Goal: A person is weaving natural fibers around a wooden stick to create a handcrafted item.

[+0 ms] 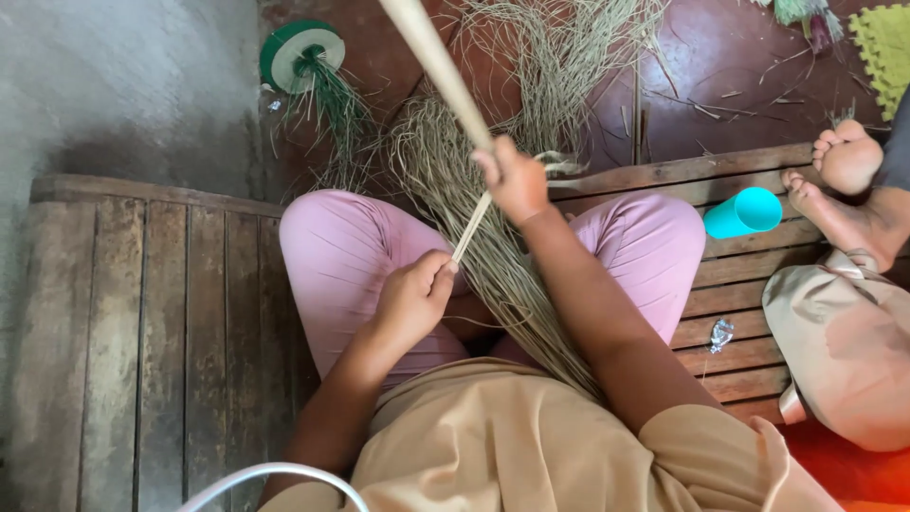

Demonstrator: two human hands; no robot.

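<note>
1. Head view, looking down on a seated person: legs in pink trousers (346,256) crossed on a wooden slatted platform (142,313).
2. Left hand (414,299), near centre: closed, pinching the near end of a pale flat strip (471,226) between thumb and fingers.
3. Right hand (517,180), farther off: fist closed around the same strip at its far end, just where a pale stick (434,62) runs up and away toward the top edge.
4. Strip is taut between both hands, above a bundle of dry straw fibres (517,284) lying across the lap and fanning onto the red floor.
5. Right: turquoise cup (744,211) on its side on the platform; another person's bare feet (846,180) beside it.
6. Far left: green-and-white spool (299,52).
</note>
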